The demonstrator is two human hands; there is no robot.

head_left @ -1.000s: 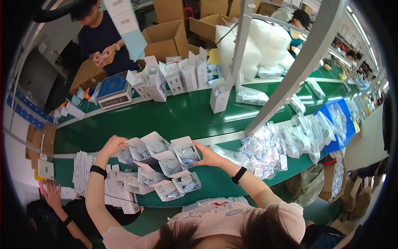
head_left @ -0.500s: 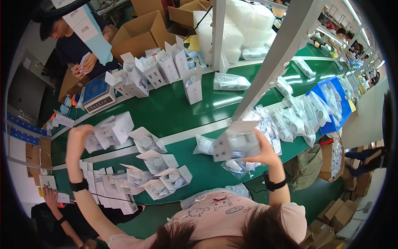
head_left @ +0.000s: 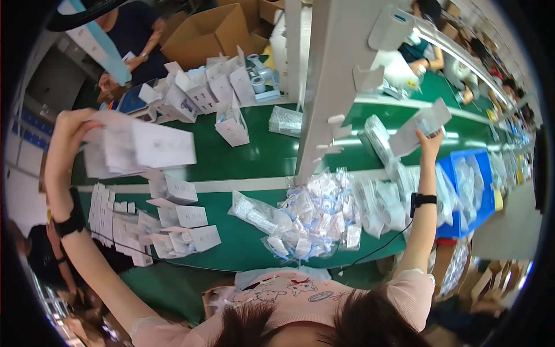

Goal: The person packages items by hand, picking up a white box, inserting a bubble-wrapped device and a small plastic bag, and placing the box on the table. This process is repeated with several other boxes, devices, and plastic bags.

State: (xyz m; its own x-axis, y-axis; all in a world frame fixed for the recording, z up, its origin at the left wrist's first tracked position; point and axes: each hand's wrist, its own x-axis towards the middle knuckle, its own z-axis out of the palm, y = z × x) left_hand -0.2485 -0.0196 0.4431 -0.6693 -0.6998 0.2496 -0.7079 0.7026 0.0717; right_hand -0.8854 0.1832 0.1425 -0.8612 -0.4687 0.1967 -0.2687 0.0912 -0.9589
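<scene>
My left hand (head_left: 75, 124) is raised over the far side of the bench at the left, its fingers closed on white boxes (head_left: 165, 144), which are smeared by motion. Stretched out to the far right, my right hand (head_left: 430, 142) grips an open white carton (head_left: 411, 133) with its flap up; its contents are hard to make out. Beneath that carton lie clear bubble-wrap packs (head_left: 377, 137). On the near bench at the left stand several open white cartons (head_left: 184, 216) with bagged items inside. A heap of small clear bags with blue and white parts (head_left: 324, 214) covers the middle.
A grey metal post (head_left: 324, 98) rises between my hands. Filled white cartons (head_left: 199, 92) line the belt's far edge, with one carton (head_left: 232, 124) standing on the green belt (head_left: 266, 156). A blue bin (head_left: 483, 199) of bagged parts sits at right. Co-workers stand across the belt.
My right hand has carried its open carton away to the right, out over the belt. My left hand and its boxes have shifted outward, and the whole view has turned slightly.
</scene>
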